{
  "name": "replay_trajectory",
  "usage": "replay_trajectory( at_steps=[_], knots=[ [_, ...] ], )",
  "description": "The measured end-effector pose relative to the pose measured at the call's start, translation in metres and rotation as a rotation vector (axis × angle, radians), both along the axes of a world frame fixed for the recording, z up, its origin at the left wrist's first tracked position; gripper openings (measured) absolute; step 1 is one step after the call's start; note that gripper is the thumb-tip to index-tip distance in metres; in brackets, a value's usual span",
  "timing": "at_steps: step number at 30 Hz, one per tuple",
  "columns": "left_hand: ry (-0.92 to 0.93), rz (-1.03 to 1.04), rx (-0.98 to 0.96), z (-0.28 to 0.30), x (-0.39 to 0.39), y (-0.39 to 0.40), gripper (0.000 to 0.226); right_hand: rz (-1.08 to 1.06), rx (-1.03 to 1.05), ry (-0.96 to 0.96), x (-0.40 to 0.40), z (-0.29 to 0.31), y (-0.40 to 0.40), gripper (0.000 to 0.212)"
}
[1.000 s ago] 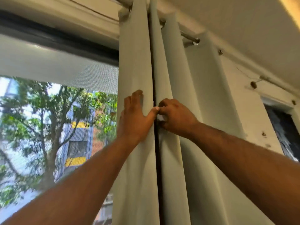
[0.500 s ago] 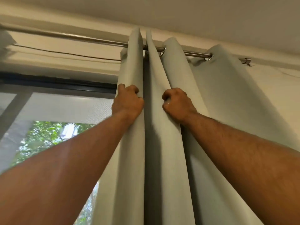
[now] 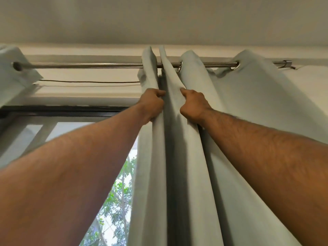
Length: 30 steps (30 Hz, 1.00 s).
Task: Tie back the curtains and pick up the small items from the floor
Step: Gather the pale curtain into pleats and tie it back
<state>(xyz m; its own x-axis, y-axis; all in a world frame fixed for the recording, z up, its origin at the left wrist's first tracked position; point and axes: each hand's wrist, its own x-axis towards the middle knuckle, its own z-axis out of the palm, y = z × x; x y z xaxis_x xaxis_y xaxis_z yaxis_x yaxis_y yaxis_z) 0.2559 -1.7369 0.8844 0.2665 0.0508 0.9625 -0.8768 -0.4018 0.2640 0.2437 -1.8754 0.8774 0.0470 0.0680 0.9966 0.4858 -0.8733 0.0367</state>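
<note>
A pale grey-green curtain [image 3: 248,107] hangs in folds from a metal rod [image 3: 88,65] by ring eyelets, bunched toward the right of the window. My left hand [image 3: 152,104] grips the leftmost fold high up, just under the rod. My right hand [image 3: 192,105] grips the neighbouring fold at the same height, a narrow dark gap between the two folds. Both arms reach up and forward. The floor and any small items are out of view.
A second curtain panel [image 3: 12,73] hangs at the far left end of the rod. A thin cord [image 3: 88,82] runs below the rod. The window [image 3: 113,192] shows trees outside. The rod's bracket [image 3: 285,63] sits at the right, with the ceiling close above.
My view has tilted upward, bringing rod and ceiling in. Both hands slid up the curtain; the left went from lying flat on the fabric to gripping a fold.
</note>
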Motion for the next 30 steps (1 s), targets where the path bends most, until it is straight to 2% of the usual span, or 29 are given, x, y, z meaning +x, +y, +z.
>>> replay_trajectory(
  at_steps=[3,8,10,13,15,19,21,23,25,28,30],
  knots=[
    [0.028,-0.177,0.099,-0.002,0.003,0.001,0.061,0.057,-0.03,-0.009,0.008,0.002,0.005,0.069],
    [-0.041,-0.569,0.091,0.016,0.004,0.011,0.095,0.217,-0.022,-0.06,0.019,0.011,0.017,0.073],
    [-0.046,-0.629,0.114,0.024,0.004,0.018,0.101,0.291,0.012,-0.101,0.022,0.017,0.021,0.075],
    [-0.034,-0.601,0.101,0.027,0.015,0.03,0.084,0.365,0.05,-0.112,0.027,0.02,0.028,0.078],
    [-0.01,-0.581,0.039,0.026,0.021,0.039,0.065,0.454,0.089,-0.093,0.032,0.02,0.033,0.076],
    [-0.018,-0.397,-0.118,0.028,0.039,0.066,0.02,0.559,0.252,-0.157,0.044,0.025,0.06,0.041],
    [-0.104,-0.306,-0.218,0.032,0.043,0.085,0.019,0.727,0.225,-0.114,0.047,0.029,0.104,0.032],
    [-0.182,-0.178,-0.308,0.041,0.042,0.113,0.033,0.83,0.073,-0.005,0.045,0.033,0.164,0.035],
    [-0.234,-0.023,-0.416,0.052,0.04,0.145,0.034,0.897,-0.004,0.091,0.036,0.037,0.21,0.039],
    [-0.261,0.004,-0.389,0.056,0.043,0.173,0.029,0.856,-0.076,0.171,0.036,0.047,0.224,0.043],
    [-0.248,-0.046,-0.313,0.048,0.049,0.169,0.037,0.813,-0.093,0.234,0.041,0.05,0.207,0.038]
  ],
)
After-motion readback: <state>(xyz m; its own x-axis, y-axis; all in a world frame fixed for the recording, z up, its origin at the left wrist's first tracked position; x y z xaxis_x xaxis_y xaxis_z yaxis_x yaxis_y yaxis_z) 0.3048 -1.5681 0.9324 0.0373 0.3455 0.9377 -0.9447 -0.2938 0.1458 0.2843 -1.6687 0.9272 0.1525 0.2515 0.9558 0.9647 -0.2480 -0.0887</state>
